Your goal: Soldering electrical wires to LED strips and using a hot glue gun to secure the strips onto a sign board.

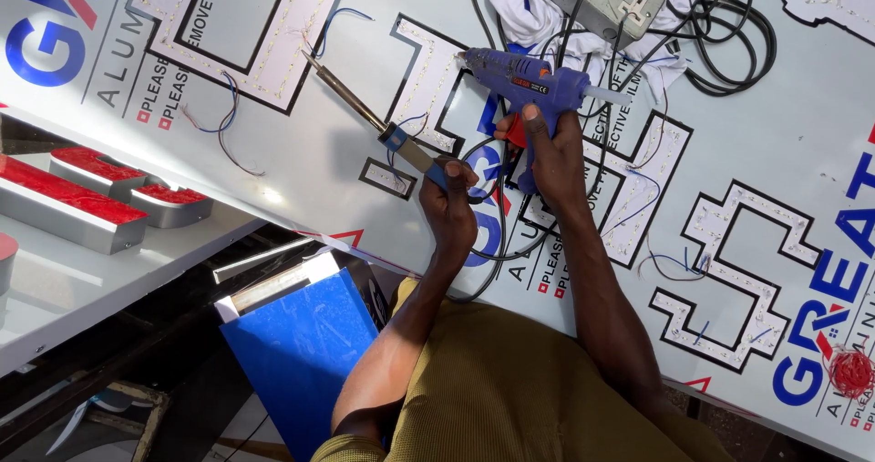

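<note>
My left hand grips the handle of a soldering iron, its metal tip pointing up-left over the white panel. My right hand holds a blue glue gun by its grip, nozzle pointing left toward a letter-shaped cutout lined with small lights. A clear glue stick pokes out of the gun's back end. Thin blue and red wires trail from the cutouts. Both hands sit close together over the panel's middle.
A grey socket box with black cables lies on a white cloth at the top. Red-faced metal letters rest on a lower white shelf at left. A blue board leans below the panel. More lit cutouts lie to the right.
</note>
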